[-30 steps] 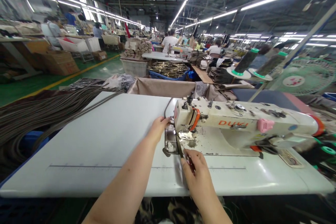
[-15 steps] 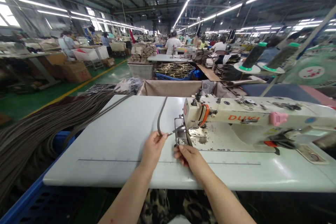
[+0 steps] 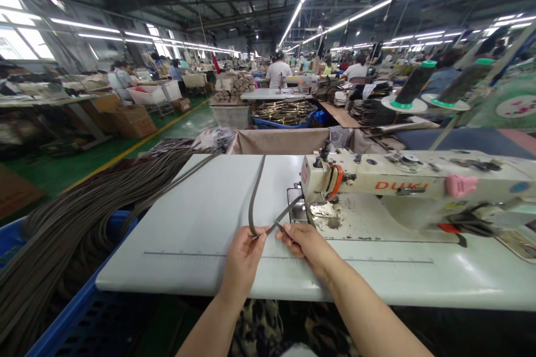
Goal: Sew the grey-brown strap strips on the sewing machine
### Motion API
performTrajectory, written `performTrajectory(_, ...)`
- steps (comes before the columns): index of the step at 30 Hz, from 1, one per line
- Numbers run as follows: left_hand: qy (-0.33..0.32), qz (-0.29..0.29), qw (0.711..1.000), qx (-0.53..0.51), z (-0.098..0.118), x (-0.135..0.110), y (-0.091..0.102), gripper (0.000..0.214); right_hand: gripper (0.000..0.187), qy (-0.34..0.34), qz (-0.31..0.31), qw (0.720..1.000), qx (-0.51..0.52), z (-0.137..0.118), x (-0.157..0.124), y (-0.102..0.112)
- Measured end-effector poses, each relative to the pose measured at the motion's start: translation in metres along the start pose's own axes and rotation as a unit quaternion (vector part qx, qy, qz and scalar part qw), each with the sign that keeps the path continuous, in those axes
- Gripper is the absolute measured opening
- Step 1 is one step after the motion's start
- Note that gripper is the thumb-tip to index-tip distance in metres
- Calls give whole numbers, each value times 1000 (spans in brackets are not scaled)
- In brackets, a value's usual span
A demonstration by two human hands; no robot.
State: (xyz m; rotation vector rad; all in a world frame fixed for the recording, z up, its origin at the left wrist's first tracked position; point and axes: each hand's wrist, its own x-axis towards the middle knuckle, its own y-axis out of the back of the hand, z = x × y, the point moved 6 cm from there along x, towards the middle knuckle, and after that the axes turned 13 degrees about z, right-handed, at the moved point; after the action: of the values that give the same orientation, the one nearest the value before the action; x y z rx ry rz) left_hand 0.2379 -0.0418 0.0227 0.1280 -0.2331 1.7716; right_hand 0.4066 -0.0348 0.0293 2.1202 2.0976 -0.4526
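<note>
My left hand (image 3: 244, 254) pinches the near end of a long dark strap (image 3: 253, 199) that curves away across the white sewing table (image 3: 196, 228). Just right of it, my right hand (image 3: 305, 241) is closed on small thread snips (image 3: 281, 228), their tips at the strap end. A thin piece runs from there to the needle area of the cream sewing machine (image 3: 402, 189). Both hands sit near the table's front edge, left of the machine head.
A large heap of dark straps (image 3: 79, 217) spills over a blue crate (image 3: 62, 318) at the left. Thread cones (image 3: 412, 85) stand behind the machine. A fabric-lined bin (image 3: 276, 140) sits beyond the table. Other people work at benches farther back.
Both hands drew back from the needle toward the table's front edge, pulling the strap end out from the machine. The right hand now holds snips at the strap end.
</note>
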Motion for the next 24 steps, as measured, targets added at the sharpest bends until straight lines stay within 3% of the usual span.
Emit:
performTrajectory(4, 16, 1, 1000, 7, 2, -3, 8, 28, 56, 55, -3, 997, -57, -6, -3, -1)
performTrajectory(6, 23, -2, 999, 36, 3, -1, 15, 30, 42, 123, 42, 982, -141, -12, -9, 6)
performTrajectory(7, 24, -3, 998, 54, 4, 1, 19, 30, 35, 166, 80, 960, -209, -16, -13, 11)
performTrajectory(9, 17, 0, 997, 80, 5, 7, 31, 32, 21, 249, 168, 877, -375, -22, -27, 23)
performTrajectory(11, 6, 6, 995, 102, 6, 17, 47, 36, 5, 298, 241, 750, -538, -24, -41, 33)
performTrajectory(12, 1, 7, 993, 118, 4, 22, 56, 37, 19, 300, 263, 700, -592, -21, -47, 38)
performTrajectory(14, -3, 3, 985, 171, 0, 34, 77, 40, 48, 277, 279, 642, -659, -11, -54, 48)
performTrajectory(16, -3, 10, 970, 242, -5, 47, 104, 48, 59, 257, 271, 623, -687, 1, -58, 56)
performTrajectory(19, 9, 40, 930, 366, -7, 69, 153, 55, 52, 272, 250, 617, -695, 13, -60, 63)
performTrajectory(24, -74, 127, 827, 542, 32, 102, 256, 47, 44, 324, 248, 612, -678, 24, -56, 72)
